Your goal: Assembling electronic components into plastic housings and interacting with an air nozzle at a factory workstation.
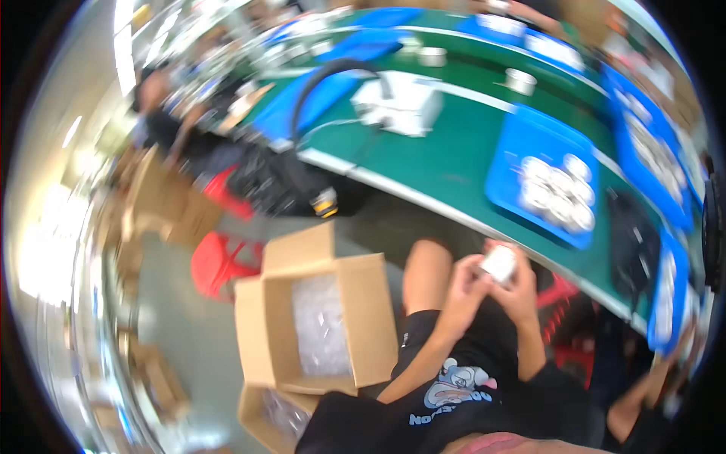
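Above my lap, just off the bench's front edge, both my hands are closed around a small white round part [499, 263]. My left hand [470, 278] grips its left and lower side. My right hand [520, 284] wraps its right side. Blur hides the part's detail and the exact kind cannot be made out. Beyond my hands, a blue tray [505, 180] on the green bench holds several similar white round parts [558, 193], grouped toward its right side.
An open cardboard box [255, 333] lined with clear plastic stands at my left, near a red stool [215, 265]. On the green bench [423, 163] are a white machine [401, 102] with a black hose [302, 94] and a black bag [634, 242]. Co-workers sit around.
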`<state>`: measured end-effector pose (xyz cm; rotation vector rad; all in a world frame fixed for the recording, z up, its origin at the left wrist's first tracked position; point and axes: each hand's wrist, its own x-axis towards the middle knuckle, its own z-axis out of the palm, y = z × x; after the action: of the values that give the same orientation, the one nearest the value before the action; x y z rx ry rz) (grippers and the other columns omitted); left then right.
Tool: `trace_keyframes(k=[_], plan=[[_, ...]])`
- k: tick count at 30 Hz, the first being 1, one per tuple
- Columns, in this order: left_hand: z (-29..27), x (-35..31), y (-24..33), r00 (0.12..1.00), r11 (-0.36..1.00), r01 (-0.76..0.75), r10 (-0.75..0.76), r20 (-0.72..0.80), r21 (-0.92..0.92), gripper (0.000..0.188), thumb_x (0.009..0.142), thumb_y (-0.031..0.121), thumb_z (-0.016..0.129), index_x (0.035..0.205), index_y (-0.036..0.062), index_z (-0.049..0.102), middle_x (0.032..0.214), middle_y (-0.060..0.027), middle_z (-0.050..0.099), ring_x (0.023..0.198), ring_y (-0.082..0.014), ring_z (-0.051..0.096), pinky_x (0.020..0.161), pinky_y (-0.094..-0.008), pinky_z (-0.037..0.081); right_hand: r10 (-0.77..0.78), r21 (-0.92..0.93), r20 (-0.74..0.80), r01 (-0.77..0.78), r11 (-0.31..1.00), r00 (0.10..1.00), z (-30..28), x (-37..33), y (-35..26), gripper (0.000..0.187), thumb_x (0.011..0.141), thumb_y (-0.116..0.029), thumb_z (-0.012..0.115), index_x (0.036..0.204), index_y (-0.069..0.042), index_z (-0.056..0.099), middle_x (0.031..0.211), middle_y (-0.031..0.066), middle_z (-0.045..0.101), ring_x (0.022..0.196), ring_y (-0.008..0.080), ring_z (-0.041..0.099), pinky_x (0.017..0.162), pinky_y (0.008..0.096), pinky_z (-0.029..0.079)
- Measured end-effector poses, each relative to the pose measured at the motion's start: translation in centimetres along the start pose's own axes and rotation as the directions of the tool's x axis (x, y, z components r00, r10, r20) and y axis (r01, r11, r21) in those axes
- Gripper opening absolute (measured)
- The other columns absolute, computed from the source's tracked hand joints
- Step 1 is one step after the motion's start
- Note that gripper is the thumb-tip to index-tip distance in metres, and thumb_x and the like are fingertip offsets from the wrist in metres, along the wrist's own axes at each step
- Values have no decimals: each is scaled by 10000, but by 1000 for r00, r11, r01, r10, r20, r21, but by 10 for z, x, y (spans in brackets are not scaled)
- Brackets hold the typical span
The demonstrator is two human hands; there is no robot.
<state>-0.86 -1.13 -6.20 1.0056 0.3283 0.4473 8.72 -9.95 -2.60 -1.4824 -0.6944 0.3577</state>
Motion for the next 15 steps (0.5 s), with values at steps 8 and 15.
trace_keyframes(k=[8, 15], plan=[[-25, -17, 19, 974, 977, 194, -181, 138, -87, 594, 984, 323, 573, 1448, 59, 313, 1253, -95, 512, 1093, -138, 552, 926, -259, 456, 80, 223, 265, -142, 965, 961, 11, 0, -2, 669, 750, -116, 751, 1327, 9, 437, 1349, 155, 521, 1178, 198, 529, 1007, 325, 423], [-27, -14, 20, 928, 936, 340, -318, 196, -91, 604, 953, 339, 616, 1417, 55, 352, 1248, -67, 508, 1087, -114, 536, 920, -262, 462, 104, 197, 310, -171, 965, 945, 4, -4, 4, 734, 739, -268, 795, 1325, 6, 446, 1335, 147, 530, 1136, 188, 548, 976, 321, 442]])
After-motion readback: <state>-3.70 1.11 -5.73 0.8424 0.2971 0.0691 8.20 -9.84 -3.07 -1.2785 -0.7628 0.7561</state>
